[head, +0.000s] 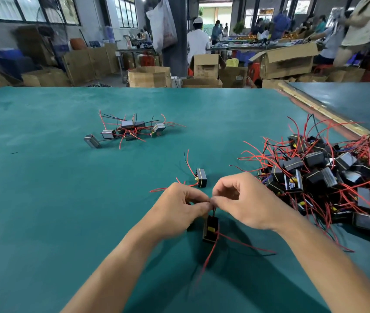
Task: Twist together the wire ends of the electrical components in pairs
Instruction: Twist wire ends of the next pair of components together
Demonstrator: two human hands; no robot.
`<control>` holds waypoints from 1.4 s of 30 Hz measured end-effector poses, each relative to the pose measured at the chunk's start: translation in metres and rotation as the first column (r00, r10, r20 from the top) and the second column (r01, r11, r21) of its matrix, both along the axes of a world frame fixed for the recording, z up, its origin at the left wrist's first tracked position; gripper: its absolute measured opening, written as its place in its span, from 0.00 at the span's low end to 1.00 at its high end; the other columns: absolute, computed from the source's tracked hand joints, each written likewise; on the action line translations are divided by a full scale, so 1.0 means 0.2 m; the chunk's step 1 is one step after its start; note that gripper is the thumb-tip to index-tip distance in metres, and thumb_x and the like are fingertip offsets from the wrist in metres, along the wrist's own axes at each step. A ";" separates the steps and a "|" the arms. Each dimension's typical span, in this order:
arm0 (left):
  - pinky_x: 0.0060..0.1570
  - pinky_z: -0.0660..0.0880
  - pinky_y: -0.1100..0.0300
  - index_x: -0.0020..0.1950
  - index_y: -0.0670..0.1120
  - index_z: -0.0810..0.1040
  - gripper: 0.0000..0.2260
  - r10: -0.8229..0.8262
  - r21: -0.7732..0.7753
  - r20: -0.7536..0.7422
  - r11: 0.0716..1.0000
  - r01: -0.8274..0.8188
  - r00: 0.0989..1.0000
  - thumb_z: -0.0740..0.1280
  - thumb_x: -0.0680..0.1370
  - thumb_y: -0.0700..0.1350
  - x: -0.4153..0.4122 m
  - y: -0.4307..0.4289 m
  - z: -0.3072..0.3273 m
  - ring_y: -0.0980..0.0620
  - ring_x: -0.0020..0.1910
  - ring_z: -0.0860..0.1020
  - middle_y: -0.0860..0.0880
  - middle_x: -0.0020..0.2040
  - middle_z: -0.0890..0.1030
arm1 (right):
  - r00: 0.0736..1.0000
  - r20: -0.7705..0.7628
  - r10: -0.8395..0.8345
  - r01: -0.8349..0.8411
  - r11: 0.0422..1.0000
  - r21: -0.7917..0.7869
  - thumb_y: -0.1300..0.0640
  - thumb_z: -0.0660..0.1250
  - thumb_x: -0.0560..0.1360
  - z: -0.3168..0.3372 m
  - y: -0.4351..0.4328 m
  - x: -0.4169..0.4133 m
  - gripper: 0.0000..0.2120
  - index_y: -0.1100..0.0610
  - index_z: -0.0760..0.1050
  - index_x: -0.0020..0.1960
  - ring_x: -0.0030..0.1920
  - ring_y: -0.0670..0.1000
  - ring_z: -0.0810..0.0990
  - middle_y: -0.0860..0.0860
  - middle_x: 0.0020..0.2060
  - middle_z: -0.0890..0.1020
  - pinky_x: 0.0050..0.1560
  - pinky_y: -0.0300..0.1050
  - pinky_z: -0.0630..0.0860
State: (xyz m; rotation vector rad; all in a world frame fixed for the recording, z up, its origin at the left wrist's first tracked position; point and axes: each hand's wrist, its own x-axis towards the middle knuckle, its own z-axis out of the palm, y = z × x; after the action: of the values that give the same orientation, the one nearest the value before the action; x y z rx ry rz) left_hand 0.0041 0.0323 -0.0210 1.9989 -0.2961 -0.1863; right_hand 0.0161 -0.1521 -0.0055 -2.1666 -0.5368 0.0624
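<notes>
My left hand (179, 206) and my right hand (245, 199) meet fingertip to fingertip above the green table (44, 199), both pinching thin wire ends between them. A small black component (211, 229) with a yellow label hangs just below the pinch, its red wires trailing toward me. A second black component (201, 177) lies on the table just beyond my hands, with red and black wires that run toward my left hand. Where its wire ends finish is hidden by my fingers.
A big tangled pile of black components with red wires (328, 179) lies at the right. A smaller cluster of wired components (129, 131) sits farther back on the left. Cardboard boxes (150, 76) and people at other tables stand beyond the far edge.
</notes>
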 end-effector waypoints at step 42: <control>0.30 0.70 0.52 0.33 0.42 0.76 0.10 -0.035 0.375 0.573 0.900 -0.224 0.819 0.65 0.71 0.47 -0.07 -0.05 0.02 0.44 0.30 0.68 0.46 0.28 0.74 | 0.907 -0.408 -0.107 0.129 0.991 0.027 0.55 0.69 0.77 0.01 0.01 -0.01 0.16 0.55 0.79 0.31 0.26 0.46 0.75 0.49 0.27 0.79 0.24 0.35 0.68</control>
State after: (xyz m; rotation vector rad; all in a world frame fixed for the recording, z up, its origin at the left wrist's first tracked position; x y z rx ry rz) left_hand -0.0096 0.0219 -0.0171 2.4769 -0.5697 0.4715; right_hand 0.0150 -0.1496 -0.0026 -2.0506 -0.1635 0.4188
